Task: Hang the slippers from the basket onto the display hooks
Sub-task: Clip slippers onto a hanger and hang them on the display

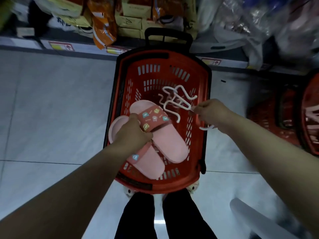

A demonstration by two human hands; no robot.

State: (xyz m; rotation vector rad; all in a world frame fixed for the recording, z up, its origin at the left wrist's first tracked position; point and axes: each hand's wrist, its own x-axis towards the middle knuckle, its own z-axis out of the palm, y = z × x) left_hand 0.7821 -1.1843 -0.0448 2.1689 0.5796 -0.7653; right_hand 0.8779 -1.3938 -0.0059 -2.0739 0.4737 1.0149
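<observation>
left hand (133, 133) gripping pink slippers (170, 144) with cartoon straps, right hand (210, 111) pinching white hanger (186, 106)

Both forearms (69, 178) are left bare, uncovered from the left hand (133, 133) and the right hand (208, 112) back to the frame edge. Plain black trousers (138, 218) are worn, seen below and between the hands. What is worn on the feet cannot be made out.

I stand in a shop aisle: a red shopping basket (202, 80) on tiled floor (51, 100), stocked shelves (82, 47) with price labels (61, 46).
</observation>
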